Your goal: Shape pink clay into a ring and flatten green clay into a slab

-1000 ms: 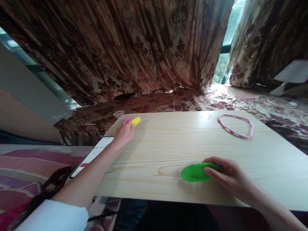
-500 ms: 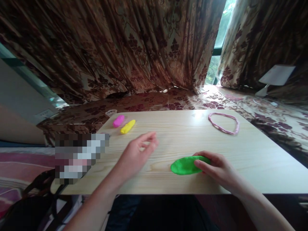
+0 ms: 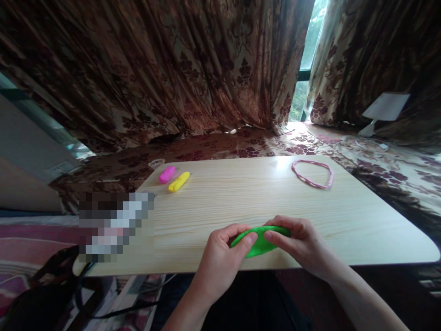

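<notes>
A flattened oval of bright green modelling clay [image 3: 261, 243] is held near the front edge of the table. My left hand [image 3: 227, 253] grips its left end, thumb on top and fingers behind. At the other end my right hand [image 3: 301, 239] is closed on it in the same way, the two thumbs a short gap apart. Toward the back left of the table lie a yellow piece of clay [image 3: 179, 182] and a magenta piece [image 3: 167, 174], side by side.
A pink twisted loop [image 3: 313, 174] lies at the back right of the pale wooden table [image 3: 213, 202]. A pixelated patch [image 3: 117, 227] covers something at the left edge. Behind are patterned curtains [image 3: 193, 69] and a white lamp [image 3: 386, 108].
My left hand has moved right and taken hold of the green clay's left end. My right hand keeps its grip, and the clay is a little nearer the table's front edge.
</notes>
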Demonstrator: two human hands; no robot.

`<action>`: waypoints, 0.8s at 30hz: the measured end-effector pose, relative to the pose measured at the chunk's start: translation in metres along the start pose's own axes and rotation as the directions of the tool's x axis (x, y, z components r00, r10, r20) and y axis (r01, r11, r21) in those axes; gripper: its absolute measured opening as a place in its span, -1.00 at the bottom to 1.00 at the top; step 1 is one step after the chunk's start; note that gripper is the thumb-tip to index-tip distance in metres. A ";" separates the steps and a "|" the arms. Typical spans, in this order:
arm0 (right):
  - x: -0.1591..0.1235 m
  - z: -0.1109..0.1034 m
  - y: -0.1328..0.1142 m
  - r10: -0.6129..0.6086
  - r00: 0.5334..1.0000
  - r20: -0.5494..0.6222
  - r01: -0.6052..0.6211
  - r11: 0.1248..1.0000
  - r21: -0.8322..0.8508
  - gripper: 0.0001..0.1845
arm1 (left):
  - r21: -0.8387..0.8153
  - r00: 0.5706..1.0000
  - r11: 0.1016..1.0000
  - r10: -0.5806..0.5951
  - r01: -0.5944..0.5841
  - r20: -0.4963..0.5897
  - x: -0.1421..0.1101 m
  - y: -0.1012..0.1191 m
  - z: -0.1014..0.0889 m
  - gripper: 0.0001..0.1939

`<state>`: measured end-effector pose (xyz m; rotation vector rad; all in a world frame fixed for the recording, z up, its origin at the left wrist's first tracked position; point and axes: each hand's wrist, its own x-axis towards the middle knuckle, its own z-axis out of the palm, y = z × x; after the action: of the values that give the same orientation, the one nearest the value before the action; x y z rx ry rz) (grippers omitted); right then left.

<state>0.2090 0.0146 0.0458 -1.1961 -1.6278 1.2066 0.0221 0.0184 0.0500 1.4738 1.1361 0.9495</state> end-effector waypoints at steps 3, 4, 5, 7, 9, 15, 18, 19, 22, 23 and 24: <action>0.002 0.001 0.001 -0.025 0.999 -0.020 0.024 0.999 -0.045 -0.77 | 0.048 0.999 0.998 0.037 -0.036 -0.025 0.000 -0.002 0.001 -0.78; 0.002 0.002 0.001 -0.039 0.999 -0.031 0.037 0.998 -0.060 -0.78 | 0.053 0.999 0.998 0.037 -0.035 -0.037 0.000 -0.003 0.002 -0.78; 0.003 0.002 0.001 -0.052 0.998 -0.043 0.048 0.996 -0.070 -0.79 | 0.051 0.998 0.998 0.028 -0.026 -0.048 0.001 -0.004 0.001 -0.78; 0.005 0.003 0.002 -0.058 0.996 -0.063 0.055 0.997 -0.062 -0.80 | 0.037 0.998 0.999 -0.013 0.015 -0.058 0.001 -0.006 0.000 -0.76; 0.005 0.003 0.003 -0.035 0.998 -0.058 0.034 0.999 -0.026 -0.80 | 0.028 0.998 0.999 -0.046 0.047 -0.043 0.000 -0.008 -0.002 -0.75; 0.005 0.001 0.000 -0.068 0.998 -0.012 0.067 0.996 -0.055 -0.76 | 0.082 1.000 0.997 0.016 -0.016 -0.010 -0.006 -0.007 -0.007 -0.80; 0.004 0.001 -0.002 -0.085 0.995 -0.044 0.083 0.995 -0.046 -0.73 | 0.077 1.000 0.997 0.015 -0.013 -0.024 -0.009 -0.007 -0.007 -0.80; 0.003 0.001 -0.001 -0.070 0.997 -0.043 0.069 0.997 -0.030 -0.73 | 0.060 1.000 0.998 -0.001 0.003 -0.029 -0.009 -0.008 -0.007 -0.78; 0.002 -0.001 0.001 0.026 0.999 -0.025 -0.026 1.000 0.014 -0.73 | 0.007 0.997 0.999 -0.053 0.053 -0.048 -0.010 -0.010 -0.007 -0.73; 0.002 -0.002 0.002 0.055 0.998 -0.022 -0.054 0.998 0.019 -0.71 | -0.003 0.997 0.998 -0.066 0.065 -0.048 -0.010 -0.010 -0.008 -0.72; 0.002 -0.002 0.003 0.072 0.997 -0.019 -0.072 0.997 0.015 -0.69 | -0.006 0.996 0.997 -0.075 0.075 -0.041 -0.010 -0.010 -0.008 -0.72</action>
<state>0.2115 0.0174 0.0432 -1.2638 -1.5710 1.2449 0.0104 0.0109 0.0419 1.4039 1.2105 0.9339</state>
